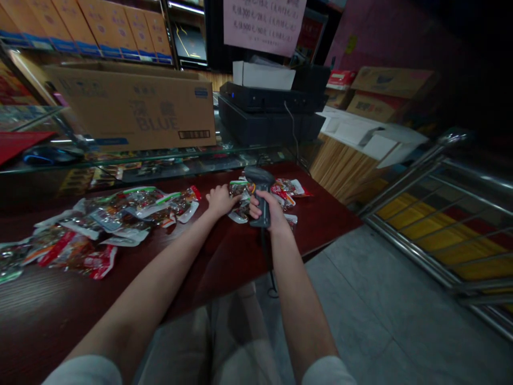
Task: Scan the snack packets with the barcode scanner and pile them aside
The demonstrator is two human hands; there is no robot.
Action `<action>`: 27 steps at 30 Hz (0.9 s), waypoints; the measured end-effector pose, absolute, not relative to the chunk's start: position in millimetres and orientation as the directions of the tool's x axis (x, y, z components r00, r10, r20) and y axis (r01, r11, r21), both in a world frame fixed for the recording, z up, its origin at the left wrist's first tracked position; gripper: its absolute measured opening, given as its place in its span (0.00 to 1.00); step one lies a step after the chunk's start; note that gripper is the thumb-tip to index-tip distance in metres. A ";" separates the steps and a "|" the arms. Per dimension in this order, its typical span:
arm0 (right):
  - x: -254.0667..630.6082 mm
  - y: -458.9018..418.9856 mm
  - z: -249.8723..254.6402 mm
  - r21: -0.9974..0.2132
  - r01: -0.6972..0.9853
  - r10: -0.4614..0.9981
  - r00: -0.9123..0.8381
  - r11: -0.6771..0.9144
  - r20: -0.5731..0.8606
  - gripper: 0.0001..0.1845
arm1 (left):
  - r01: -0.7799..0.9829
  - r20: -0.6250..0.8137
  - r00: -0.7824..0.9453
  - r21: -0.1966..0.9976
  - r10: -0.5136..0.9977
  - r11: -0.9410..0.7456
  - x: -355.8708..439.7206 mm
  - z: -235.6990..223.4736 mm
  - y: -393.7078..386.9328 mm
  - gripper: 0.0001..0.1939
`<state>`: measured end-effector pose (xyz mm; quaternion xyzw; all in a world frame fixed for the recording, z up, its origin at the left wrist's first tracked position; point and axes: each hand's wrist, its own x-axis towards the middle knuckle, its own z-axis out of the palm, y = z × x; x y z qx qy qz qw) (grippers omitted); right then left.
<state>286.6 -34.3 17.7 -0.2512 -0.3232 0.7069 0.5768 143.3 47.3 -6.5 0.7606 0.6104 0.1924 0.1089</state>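
Observation:
My right hand [267, 209] is closed round the grip of a grey handheld barcode scanner [259, 184], whose head points down at small snack packets [239, 189] on the dark red counter [224, 251]. My left hand [220, 200] rests on a green-topped packet just left of the scanner, fingers curled over it. More red-and-white packets [289, 188] lie right of the scanner. The scanner's cable hangs down below the counter edge.
A long spread of snack packets [108, 219] covers the counter to the left. Behind stand a glass shelf, a large cardboard box [132, 104], a black printer [272, 104] and a computer mouse [48, 155]. A metal railing [444, 214] is at right.

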 end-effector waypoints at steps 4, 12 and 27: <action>283.7 -35.5 20.7 -0.756 -0.642 0.981 -0.193 -0.126 0.001 0.13 | 0.881 0.019 0.187 0.439 0.982 -0.176 141.7 -4.1 57.5 0.29; 281.8 -39.4 22.3 -0.819 -0.546 0.963 -0.267 -0.176 -0.030 0.15 | 0.518 0.208 0.143 0.818 0.968 -0.252 108.5 -17.1 48.1 0.25; 264.6 -52.1 20.1 -0.941 -0.264 0.911 -0.403 -0.210 -0.090 0.19 | 0.533 0.354 0.368 0.677 0.859 -0.508 16.5 9.5 23.9 0.27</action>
